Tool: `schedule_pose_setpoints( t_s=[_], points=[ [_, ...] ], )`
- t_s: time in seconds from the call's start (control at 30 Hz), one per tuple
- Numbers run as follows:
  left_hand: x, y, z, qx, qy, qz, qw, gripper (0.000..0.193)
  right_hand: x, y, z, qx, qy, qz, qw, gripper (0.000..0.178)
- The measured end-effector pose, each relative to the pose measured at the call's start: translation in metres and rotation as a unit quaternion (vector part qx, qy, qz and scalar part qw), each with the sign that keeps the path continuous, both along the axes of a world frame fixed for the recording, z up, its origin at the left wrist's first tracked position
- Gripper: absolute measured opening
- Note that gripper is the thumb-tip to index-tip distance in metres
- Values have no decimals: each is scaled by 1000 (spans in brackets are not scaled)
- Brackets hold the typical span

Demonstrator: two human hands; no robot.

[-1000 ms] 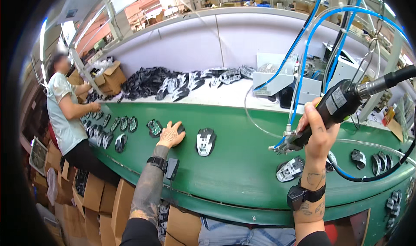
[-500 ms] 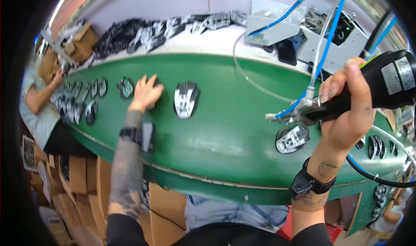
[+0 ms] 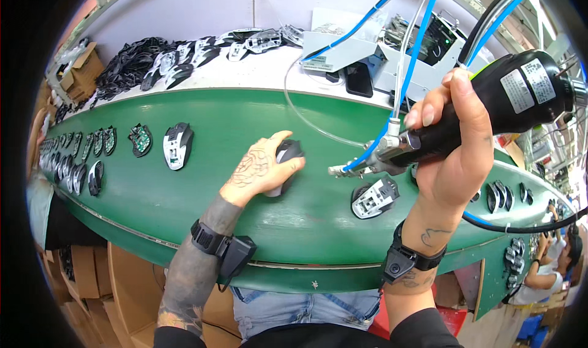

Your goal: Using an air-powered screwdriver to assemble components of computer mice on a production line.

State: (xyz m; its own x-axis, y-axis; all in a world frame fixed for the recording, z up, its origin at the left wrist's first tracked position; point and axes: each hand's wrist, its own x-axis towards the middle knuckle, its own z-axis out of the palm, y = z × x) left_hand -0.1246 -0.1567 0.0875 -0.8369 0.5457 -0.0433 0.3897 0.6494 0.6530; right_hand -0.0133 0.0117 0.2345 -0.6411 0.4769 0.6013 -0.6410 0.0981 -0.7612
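Note:
My left hand [image 3: 260,167] is closed around a dark and light computer mouse [image 3: 288,152] over the middle of the green belt; the hand covers part of it. My right hand [image 3: 456,124] grips a black power screwdriver [image 3: 514,90], tilted with its metal nose [image 3: 361,164] pointing down and left. Just below that nose lies a white and black mouse shell [image 3: 375,198], apart from it. Farther left on the belt rests another white and dark mouse shell [image 3: 177,146], beside a green circuit-board piece [image 3: 140,140].
Rows of mouse parts [image 3: 73,173] line the belt's left end; several dark parts [image 3: 499,196] lie right. Behind the belt [image 3: 245,112], a white ledge holds mouse shells [image 3: 205,51], a phone [image 3: 359,79] and a grey box [image 3: 340,48]. Blue hoses [image 3: 422,35] hang by the screwdriver.
My left hand has left one mouse shell by the circuit-board piece and moved right, now holding the neighbouring mouse. The whole view has shifted; my right hand still grips the screwdriver.

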Motion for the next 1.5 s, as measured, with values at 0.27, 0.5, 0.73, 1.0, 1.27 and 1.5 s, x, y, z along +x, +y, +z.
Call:
schedule_pose_setpoints(
  t_s=[0.27, 0.5, 0.73, 1.0, 1.27, 1.5],
  points=[
    [24, 5, -11, 569, -552, -37, 608, 42, 4, 7, 2, -1, 3, 50, 999, 24],
    [38, 19, -27, 574, -563, -27, 594, 52, 6, 8, -5, -55, 81, 11, 995, 23],
    [48, 15, -23, 583, -575, -51, 571, 52, 10, -1, -4, -24, 81, 35, 996, 26],
    [45, 16, -27, 580, -577, -46, 574, 50, 9, -2, -6, -47, 69, 25, 996, 27],
    [43, 7, -19, 581, -573, -49, 576, 53, 5, -13, -3, -54, 97, 10, 994, 23],
    [51, 26, -13, 550, -628, -76, 546, 50, 15, -9, -1, 15, 84, -100, 991, 21]
  ],
)
